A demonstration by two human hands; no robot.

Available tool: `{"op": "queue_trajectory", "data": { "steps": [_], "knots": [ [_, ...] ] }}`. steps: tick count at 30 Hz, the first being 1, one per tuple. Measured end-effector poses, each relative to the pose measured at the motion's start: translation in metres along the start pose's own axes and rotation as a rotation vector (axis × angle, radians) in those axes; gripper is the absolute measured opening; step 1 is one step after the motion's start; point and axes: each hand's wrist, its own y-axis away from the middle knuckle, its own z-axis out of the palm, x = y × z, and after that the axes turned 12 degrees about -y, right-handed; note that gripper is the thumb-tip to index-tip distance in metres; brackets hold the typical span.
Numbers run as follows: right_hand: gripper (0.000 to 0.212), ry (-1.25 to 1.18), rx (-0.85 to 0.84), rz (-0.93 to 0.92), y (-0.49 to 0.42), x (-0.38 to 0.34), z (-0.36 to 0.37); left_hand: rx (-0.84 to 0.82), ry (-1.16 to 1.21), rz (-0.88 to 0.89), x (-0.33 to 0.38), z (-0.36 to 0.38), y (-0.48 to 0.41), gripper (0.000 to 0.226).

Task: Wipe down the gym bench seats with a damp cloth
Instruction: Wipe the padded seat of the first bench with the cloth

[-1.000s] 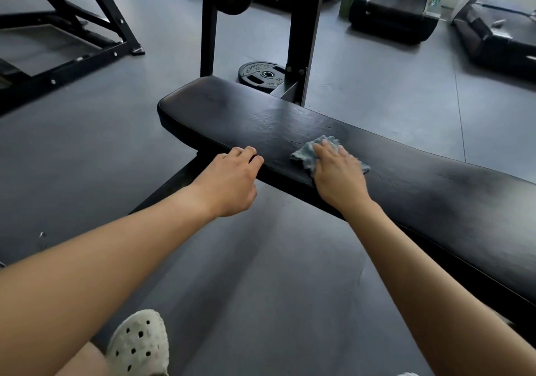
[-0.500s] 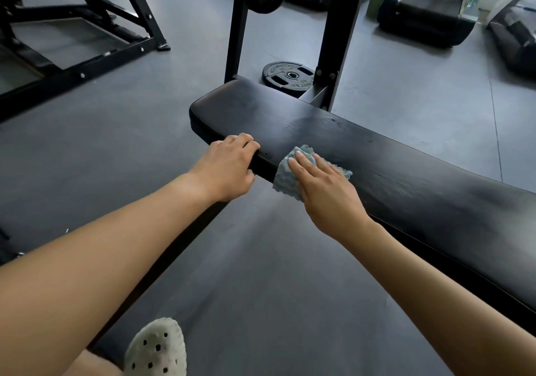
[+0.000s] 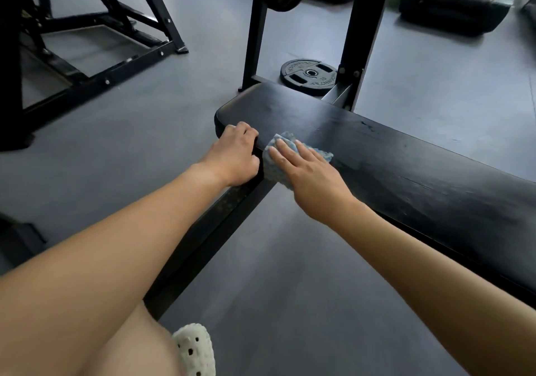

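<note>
Bench: we list one black padded bench [image 3: 406,155], long axis running from its rounded end at upper left down to the right edge of view
Cloth: one blue-grey cloth [image 3: 273,169] on the pad's near edge, close to that rounded end, part of it draped over the side
Right hand: our right hand [image 3: 307,169] lies flat on the cloth, fingers straight and pressing, pointing up-left toward the rounded end
Left hand: our left hand [image 3: 233,158] grips the pad's near edge with curled fingers, just beside the cloth on its left; whether the two touch we cannot tell
Bearing: we judge that only a short stretch of pad lies beyond the cloth toward the end, and the long run lies to our right along the axis; the right hand is the nearer one
Also present: a weight plate [image 3: 309,76] flat on the floor [image 3: 116,149] behind the bench; a pale perforated shoe [image 3: 194,349] at the bottom
</note>
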Motion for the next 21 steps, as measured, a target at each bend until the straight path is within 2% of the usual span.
{"op": "queue_trajectory", "data": {
  "steps": [6, 15, 21],
  "knots": [
    [0.077, 0.083, 0.094, -0.029, 0.036, 0.003, 0.007, -0.017, 0.107, -0.007, -0.017, 0.000, -0.001, 0.055],
    [0.074, -0.052, 0.059, -0.023, -0.066, -0.033, 0.009, -0.004, 0.140, -0.132, -0.060, 0.005, -0.007, 0.058],
    [0.072, 0.010, 0.065, -0.071, -0.082, -0.040, 0.020, 0.056, 0.191, -0.083, -0.061, 0.009, -0.008, 0.054]
  ]
}}
